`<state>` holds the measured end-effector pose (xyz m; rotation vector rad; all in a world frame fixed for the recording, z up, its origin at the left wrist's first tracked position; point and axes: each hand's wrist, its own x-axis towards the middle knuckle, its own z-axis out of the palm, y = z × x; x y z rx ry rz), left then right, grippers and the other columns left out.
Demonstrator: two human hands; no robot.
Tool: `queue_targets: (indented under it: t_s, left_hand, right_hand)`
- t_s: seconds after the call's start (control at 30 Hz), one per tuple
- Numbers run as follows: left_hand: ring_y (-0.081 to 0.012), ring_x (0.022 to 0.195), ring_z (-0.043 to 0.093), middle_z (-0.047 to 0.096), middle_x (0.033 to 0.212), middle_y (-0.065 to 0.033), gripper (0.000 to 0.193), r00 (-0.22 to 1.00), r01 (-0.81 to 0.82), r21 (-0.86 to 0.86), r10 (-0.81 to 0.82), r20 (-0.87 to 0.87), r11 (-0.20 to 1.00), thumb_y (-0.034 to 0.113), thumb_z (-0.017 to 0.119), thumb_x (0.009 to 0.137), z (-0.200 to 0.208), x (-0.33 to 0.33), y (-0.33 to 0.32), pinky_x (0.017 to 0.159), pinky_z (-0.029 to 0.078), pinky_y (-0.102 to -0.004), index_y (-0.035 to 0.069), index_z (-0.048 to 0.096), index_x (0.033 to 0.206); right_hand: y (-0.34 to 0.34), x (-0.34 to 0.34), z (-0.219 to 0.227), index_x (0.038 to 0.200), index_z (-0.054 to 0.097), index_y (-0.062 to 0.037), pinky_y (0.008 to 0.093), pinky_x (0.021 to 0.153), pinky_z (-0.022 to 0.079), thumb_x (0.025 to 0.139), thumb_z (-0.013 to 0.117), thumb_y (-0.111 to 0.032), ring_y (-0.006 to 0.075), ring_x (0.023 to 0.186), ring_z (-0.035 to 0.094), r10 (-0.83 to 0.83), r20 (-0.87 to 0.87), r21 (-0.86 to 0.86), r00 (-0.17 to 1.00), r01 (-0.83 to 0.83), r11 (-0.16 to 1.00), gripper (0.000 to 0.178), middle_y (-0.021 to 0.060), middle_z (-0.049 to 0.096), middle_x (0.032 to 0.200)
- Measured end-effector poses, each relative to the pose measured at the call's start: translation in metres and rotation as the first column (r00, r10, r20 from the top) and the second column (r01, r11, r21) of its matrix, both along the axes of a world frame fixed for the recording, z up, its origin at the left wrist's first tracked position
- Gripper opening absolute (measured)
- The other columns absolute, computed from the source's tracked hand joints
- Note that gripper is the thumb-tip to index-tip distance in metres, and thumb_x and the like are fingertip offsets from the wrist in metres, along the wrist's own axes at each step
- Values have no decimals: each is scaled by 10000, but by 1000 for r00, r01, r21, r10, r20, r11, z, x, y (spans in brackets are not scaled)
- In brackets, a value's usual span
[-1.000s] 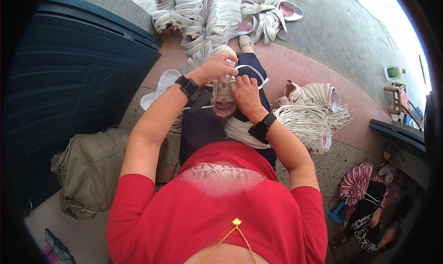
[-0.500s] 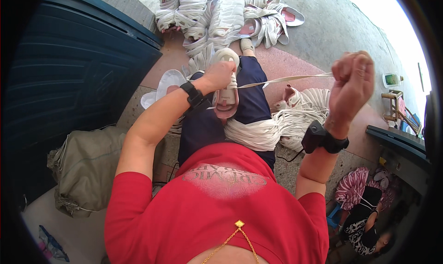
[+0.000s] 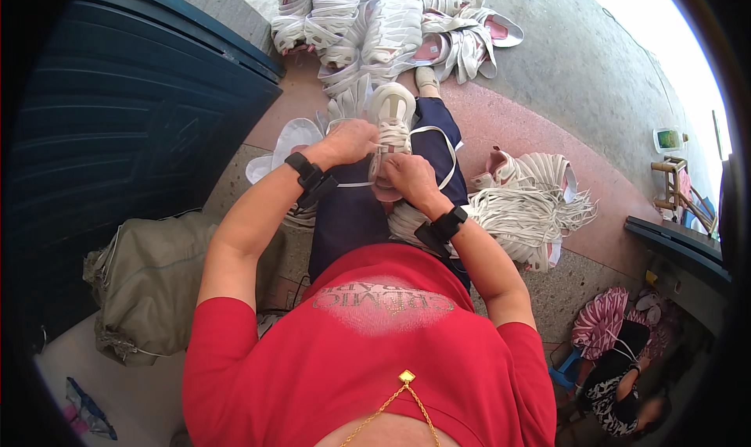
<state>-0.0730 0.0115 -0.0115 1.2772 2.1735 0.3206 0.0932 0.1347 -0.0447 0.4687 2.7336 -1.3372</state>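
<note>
A white and beige sneaker (image 3: 393,107) with a pinkish lining lies across my lap, toe pointing away from me. My left hand (image 3: 353,142) is at its left side, fingers bent and pinched against the edge beside the lacing. From the right, my right hand (image 3: 412,177) reaches over the shoe's opening with its fingers closed near the eyelets. A flat white shoelace (image 3: 452,154) leaves the lacing, loops out over my right thigh and curves back to my right hand. Another lace strand sticks out left, below my left hand. My fingertips hide the eyelets there.
White sneakers (image 3: 391,28) are heaped beyond my feet. To my right lie more shoes and a bundle of white laces (image 3: 512,216). A dark blue door (image 3: 133,111) and a cloth sack (image 3: 152,283) stand left. Another person (image 3: 614,392) sits at lower right near a wooden stool (image 3: 670,183).
My right hand has come back from far right to the shoe, and the taut lace now hangs in a loose loop. My left hand has shifted from atop the shoe to its left side.
</note>
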Motion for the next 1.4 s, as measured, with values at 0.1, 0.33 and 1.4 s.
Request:
queue_targets:
  t_s: [0.1, 0.33, 1.4]
  left_hand:
    - [-377, 875, 662, 662, 826, -181, 178, 998, -60, 34, 59, 25, 998, 206, 705, 823, 4, 3, -6, 786, 514, -459, 38, 683, 876]
    - [-347, 731, 703, 680, 769, -130, 53, 900, 90, 86, -44, -434, 992, 124, 599, 868, 11, 24, -26, 622, 564, -432, 76, 594, 889]
    - [-238, 1129, 630, 661, 1220, -114, 434, 794, -85, 252, -87, 601, 964, 225, 758, 815, 58, -5, 25, 985, 477, -350, 89, 693, 1222]
  right_hand:
    - [-10, -3, 0, 865, 680, -72, 470, 672, 554, 914, 573, -244, 343, 758, 704, 14, -71, 185, 997, 0, 983, 209, 134, 713, 788]
    - [-26, -8, -16, 973, 650, -103, 416, 568, 559, 905, 575, -184, 293, 659, 706, 14, -109, 367, 994, 27, 930, 130, 99, 700, 749]
    - [84, -17, 292, 945, 468, -82, 267, 546, 270, 1049, 362, -224, 72, 563, 286, -101, -388, -862, 916, -399, -313, 205, -56, 341, 649]
